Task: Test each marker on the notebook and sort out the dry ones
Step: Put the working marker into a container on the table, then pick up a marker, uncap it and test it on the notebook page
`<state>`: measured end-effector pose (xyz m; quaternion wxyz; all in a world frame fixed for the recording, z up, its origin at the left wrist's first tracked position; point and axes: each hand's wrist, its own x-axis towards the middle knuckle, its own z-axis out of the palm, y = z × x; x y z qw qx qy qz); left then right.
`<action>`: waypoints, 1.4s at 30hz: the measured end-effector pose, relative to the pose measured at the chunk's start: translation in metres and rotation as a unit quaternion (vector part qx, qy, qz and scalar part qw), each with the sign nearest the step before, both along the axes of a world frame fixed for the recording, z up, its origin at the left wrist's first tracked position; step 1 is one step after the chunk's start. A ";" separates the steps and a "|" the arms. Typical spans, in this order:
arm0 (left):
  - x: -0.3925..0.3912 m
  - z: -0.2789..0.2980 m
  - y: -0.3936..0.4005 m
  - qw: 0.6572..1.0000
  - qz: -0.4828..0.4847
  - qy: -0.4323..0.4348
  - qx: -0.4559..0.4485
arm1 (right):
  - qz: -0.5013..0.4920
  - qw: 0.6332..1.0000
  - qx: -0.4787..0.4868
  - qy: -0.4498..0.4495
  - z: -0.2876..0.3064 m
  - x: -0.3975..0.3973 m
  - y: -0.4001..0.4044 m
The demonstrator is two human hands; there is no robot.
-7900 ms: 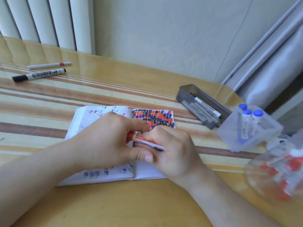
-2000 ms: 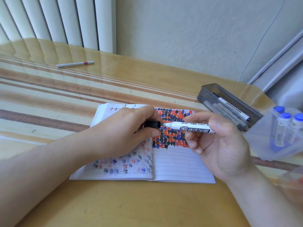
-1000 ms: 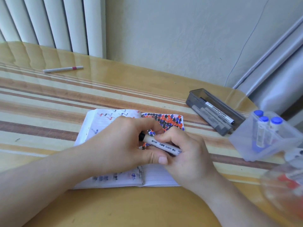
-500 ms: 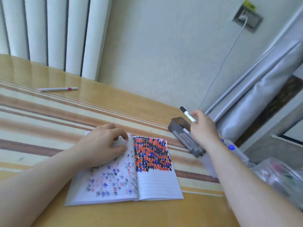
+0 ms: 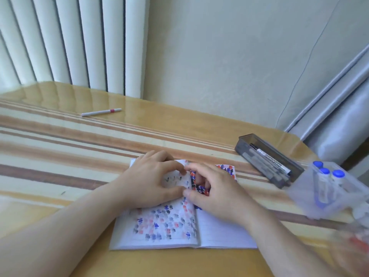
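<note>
Both hands lie on the open notebook (image 5: pixel 171 226), fingertips nearly meeting over its spine. The left hand (image 5: pixel 151 182) rests on the upper part of the left page with fingers loosely bent; it seems to press or pinch the paper, but blur hides which. The right hand (image 5: pixel 217 192) lies on the right page, fingers relaxed and curved, holding nothing that can be seen.

Half a second ago the right hand was out at the dark tray (image 5: pixel 267 158) near the table's far right corner, holding a black-capped marker above it; now it is back on the notebook without the marker. The left hand has stayed on the left page. The black marker that lay near the far left edge about eight seconds ago is gone from there.

One notebook sits near the front edge of the table (image 5: pixel 60 156), its pages covered in red, blue and black test marks. One thin white pen with a pink band (image 5: pixel 101 112) lies alone toward the far left. The dark tray holds several markers; their number is unclear. One clear container (image 5: pixel 327 194) at the right edge holds three blue-capped markers (image 5: pixel 324 171). A blurred red-and-clear shape shows at the lower right.
</note>
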<state>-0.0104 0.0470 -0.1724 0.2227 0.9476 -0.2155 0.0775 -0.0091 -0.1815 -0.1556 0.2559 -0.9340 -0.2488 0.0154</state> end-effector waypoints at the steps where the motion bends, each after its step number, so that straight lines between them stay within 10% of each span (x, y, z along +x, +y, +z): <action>1: -0.001 0.002 0.000 1.000 0.005 0.011 -0.007 | 0.003 1.000 -0.002 -0.011 -0.006 -0.001 0.002; 7: 0.048 0.043 0.019 0.972 0.130 0.190 -0.058 | 0.028 0.999 -0.030 -0.028 -0.018 0.001 -0.011; 12: 0.136 0.047 0.105 0.941 0.290 0.076 0.157 | 0.036 0.998 -0.014 -0.047 -0.020 0.000 -0.013; 19: 0.168 0.007 0.162 0.879 0.441 0.085 0.159 | 0.049 0.998 -0.010 -0.027 -0.021 0.002 -0.012; 22: 0.161 0.015 0.131 0.916 0.381 0.064 0.108 | 0.049 0.999 0.008 -0.016 -0.018 0.000 -0.012; 26: 0.095 0.046 0.032 0.954 0.191 0.119 -0.199 | 0.023 0.996 0.070 -0.057 -0.012 0.001 -0.018; 30: 0.002 0.055 -0.046 0.825 -0.067 0.294 -0.479 | -0.010 0.981 0.162 -0.105 -0.002 -0.001 -0.023; 35: -0.021 0.025 -0.066 0.821 -0.081 0.235 -0.514 | 0.089 0.969 0.209 -0.093 -0.002 -0.006 -0.022; 42: -0.008 0.027 -0.020 0.933 -0.052 0.137 -0.328 | 0.045 0.998 -0.001 -0.035 0.001 0.012 -0.049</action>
